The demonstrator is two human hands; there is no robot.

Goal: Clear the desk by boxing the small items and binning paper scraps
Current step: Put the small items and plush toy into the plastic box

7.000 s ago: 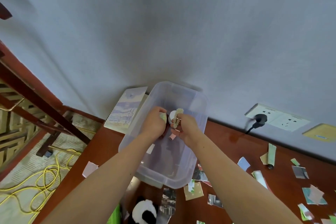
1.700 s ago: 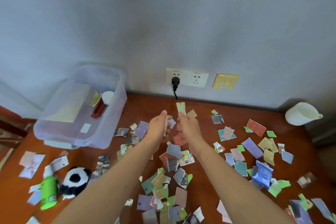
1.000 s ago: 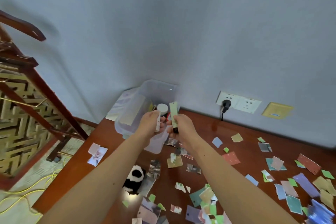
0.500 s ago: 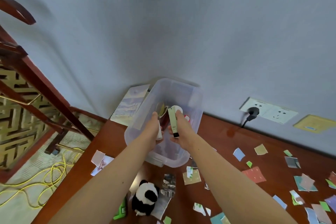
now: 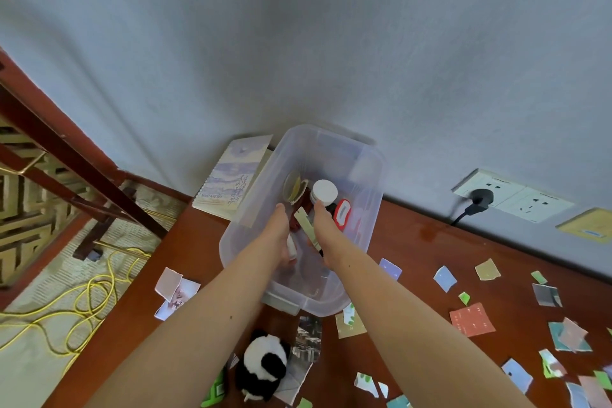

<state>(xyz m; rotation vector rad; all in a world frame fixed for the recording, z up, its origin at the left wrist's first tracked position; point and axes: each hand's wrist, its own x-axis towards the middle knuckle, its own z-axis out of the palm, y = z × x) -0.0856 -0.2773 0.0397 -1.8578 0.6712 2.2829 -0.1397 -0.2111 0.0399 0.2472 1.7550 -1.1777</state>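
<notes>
Inside the clear box point(image 5: 334, 134), which is set on the desk point(image 5: 414, 242) against the wall, a pale green tube point(image 5: 306, 224) is gripped by the right hand point(image 5: 326, 237), with a small white item point(image 5: 291, 247) held by the left hand point(image 5: 277, 237) just beside it.

Soft daylight, wide-angle edge distortion

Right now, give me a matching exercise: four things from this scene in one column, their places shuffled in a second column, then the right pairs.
1. white-capped round jar
2. black-and-white plush panda
3. black power plug
4. yellow cable

A. on the carpeted floor left of the desk
B. in the white wall socket
C. inside the clear plastic box
D. on the red-brown wooden desk, nearer than the box

Pairs: 1-C, 2-D, 3-B, 4-A.
</notes>
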